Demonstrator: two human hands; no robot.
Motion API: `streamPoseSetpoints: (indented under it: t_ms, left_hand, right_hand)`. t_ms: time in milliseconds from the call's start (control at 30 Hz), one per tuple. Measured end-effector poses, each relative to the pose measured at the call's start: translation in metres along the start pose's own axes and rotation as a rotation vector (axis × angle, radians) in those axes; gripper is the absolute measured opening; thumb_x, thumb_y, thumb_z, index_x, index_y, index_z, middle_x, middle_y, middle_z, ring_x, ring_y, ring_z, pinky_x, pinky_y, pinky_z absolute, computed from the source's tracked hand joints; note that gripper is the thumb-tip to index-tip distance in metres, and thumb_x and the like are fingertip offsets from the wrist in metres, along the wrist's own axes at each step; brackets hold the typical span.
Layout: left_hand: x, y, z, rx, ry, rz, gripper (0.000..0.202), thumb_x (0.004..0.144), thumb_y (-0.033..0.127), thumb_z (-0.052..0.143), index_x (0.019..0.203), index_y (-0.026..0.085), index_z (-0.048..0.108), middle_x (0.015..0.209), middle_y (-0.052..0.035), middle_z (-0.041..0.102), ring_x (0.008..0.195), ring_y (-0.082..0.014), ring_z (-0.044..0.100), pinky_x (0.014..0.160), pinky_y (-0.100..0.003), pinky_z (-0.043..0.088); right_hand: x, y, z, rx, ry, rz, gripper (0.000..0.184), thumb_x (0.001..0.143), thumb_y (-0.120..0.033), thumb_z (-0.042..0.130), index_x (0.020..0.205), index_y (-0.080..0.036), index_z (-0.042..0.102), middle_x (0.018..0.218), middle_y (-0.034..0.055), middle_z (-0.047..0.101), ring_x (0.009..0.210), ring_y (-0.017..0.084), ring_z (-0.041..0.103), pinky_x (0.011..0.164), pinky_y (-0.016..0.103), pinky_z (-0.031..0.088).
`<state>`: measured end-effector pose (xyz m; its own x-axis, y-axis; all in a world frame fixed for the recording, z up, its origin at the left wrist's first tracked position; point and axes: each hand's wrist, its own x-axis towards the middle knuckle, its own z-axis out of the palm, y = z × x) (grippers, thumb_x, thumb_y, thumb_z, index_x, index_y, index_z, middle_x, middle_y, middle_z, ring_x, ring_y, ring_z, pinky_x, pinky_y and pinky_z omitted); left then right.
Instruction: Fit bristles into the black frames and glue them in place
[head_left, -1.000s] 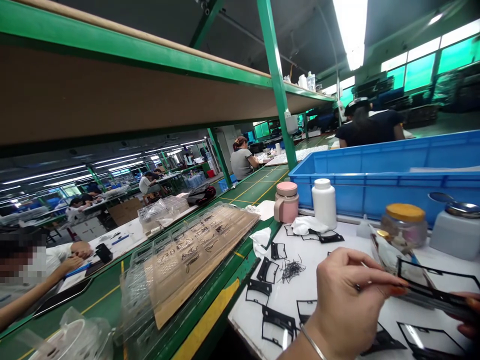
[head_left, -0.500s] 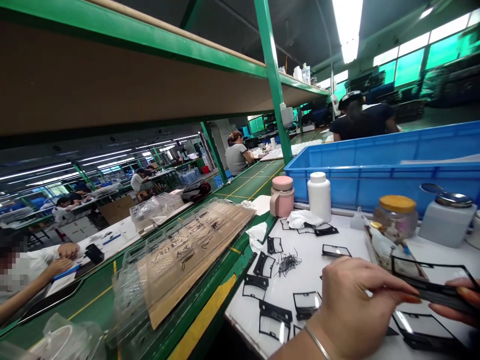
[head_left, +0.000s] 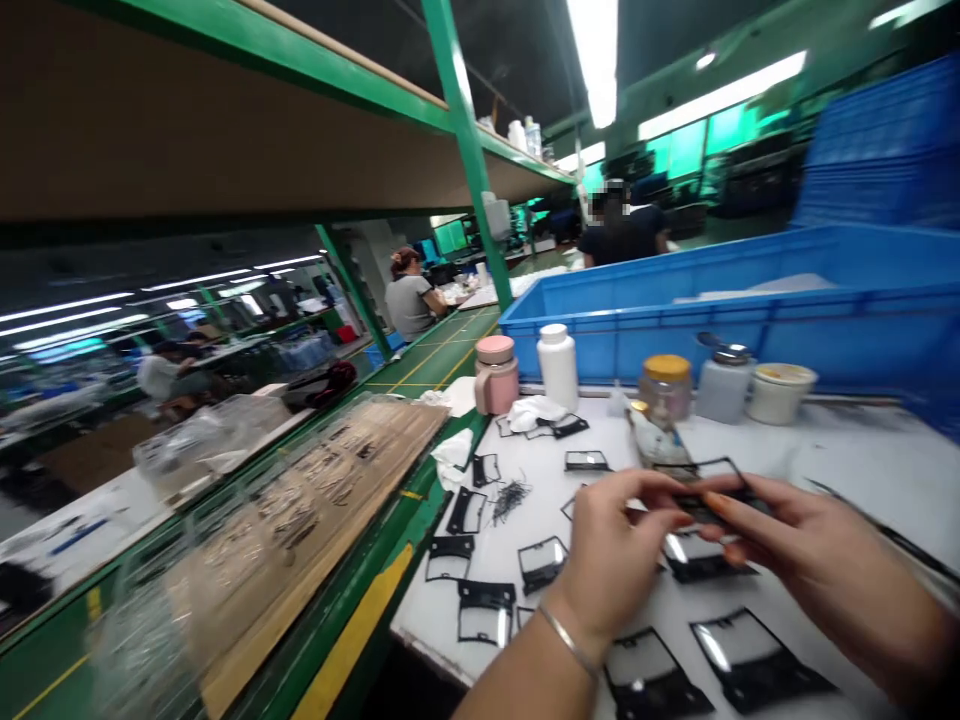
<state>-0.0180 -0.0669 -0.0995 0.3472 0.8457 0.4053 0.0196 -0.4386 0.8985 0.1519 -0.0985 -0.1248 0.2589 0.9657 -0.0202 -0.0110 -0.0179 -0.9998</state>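
Both hands are raised over the white table (head_left: 847, 465), holding a black plastic frame (head_left: 703, 511) with a window-like opening between them. Thumb and fingers of my left hand (head_left: 616, 555), which has a bracelet at the wrist, are closed at its left end. My right hand (head_left: 802, 535) pinches the right end, its fingers partly covering the piece. More black frames with clear panes lie below, such as one frame (head_left: 754, 655) under my right hand and another frame (head_left: 544, 562) left of my left hand. A pile of thin black strips (head_left: 511, 500) lies further left.
A pink mug (head_left: 496, 378), a white bottle (head_left: 557, 370), a yellow-lidded jar (head_left: 666, 388) and a grey dispenser bottle (head_left: 724, 388) stand before a large blue bin (head_left: 637, 345). Left of the table, a green bench holds clear trays on cardboard (head_left: 390, 440). Other people sit further off.
The view has swung to the right, so both hands now show more fully. The black frame stays held between them. A white tub and stacked blue crates have come into view.
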Motion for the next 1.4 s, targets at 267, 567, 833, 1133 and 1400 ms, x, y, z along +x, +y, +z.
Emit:
streamPoseSetpoints:
  t_ms: [267, 567, 833, 1133, 1400]
  left_hand:
    - [0.002, -0.003, -0.009, 0.194, 0.034, 0.061, 0.006, 0.084, 0.019, 0.064, 0.081, 0.021, 0.068, 0.081, 0.0002, 0.066, 0.080, -0.0146, 0.060, 0.072, -0.026, 0.048]
    - [0.000, -0.003, -0.007, 0.495, 0.036, 0.290, 0.006, 0.084, 0.017, 0.063, 0.081, 0.021, 0.065, 0.081, 0.0005, 0.067, 0.081, -0.0161, 0.057, 0.075, -0.030, 0.044]
    - [-0.001, 0.001, -0.007, 0.567, 0.085, 0.398, 0.005, 0.085, 0.016, 0.063, 0.083, 0.020, 0.065, 0.081, -0.0015, 0.066, 0.081, -0.0168, 0.055, 0.076, -0.031, 0.044]
    - [-0.001, -0.001, -0.008, 0.543, 0.077, 0.390, 0.012, 0.087, 0.013, 0.060, 0.090, 0.022, 0.067, 0.086, -0.0012, 0.066, 0.085, -0.0164, 0.055, 0.077, -0.031, 0.044]
    - [-0.002, 0.001, -0.008, 0.555, 0.050, 0.417, 0.007, 0.087, 0.015, 0.061, 0.089, 0.020, 0.065, 0.083, -0.0001, 0.067, 0.081, -0.0156, 0.055, 0.076, -0.031, 0.043]
  right_hand:
    - [-0.013, -0.025, 0.008, 0.247, -0.096, 0.006, 0.027, 0.080, -0.036, 0.071, 0.095, -0.015, 0.065, 0.092, 0.0080, 0.069, 0.075, 0.017, 0.069, 0.052, 0.017, 0.050]
    - [-0.017, -0.028, 0.012, 0.224, -0.148, -0.017, 0.024, 0.081, -0.032, 0.069, 0.097, -0.014, 0.066, 0.088, 0.0074, 0.071, 0.075, 0.018, 0.070, 0.054, 0.018, 0.052]
    - [-0.018, -0.028, 0.013, 0.215, -0.168, -0.009, 0.024, 0.082, -0.033, 0.067, 0.097, -0.014, 0.068, 0.096, 0.0092, 0.071, 0.081, 0.020, 0.071, 0.056, 0.019, 0.053]
    - [-0.017, -0.027, 0.012, 0.187, -0.177, -0.020, 0.024, 0.085, -0.034, 0.065, 0.100, -0.016, 0.068, 0.095, 0.0079, 0.071, 0.082, 0.020, 0.071, 0.058, 0.019, 0.054]
    - [-0.016, -0.025, 0.011, 0.188, -0.170, -0.032, 0.023, 0.084, -0.034, 0.066, 0.098, -0.015, 0.068, 0.090, 0.0071, 0.071, 0.080, 0.019, 0.070, 0.057, 0.019, 0.054]
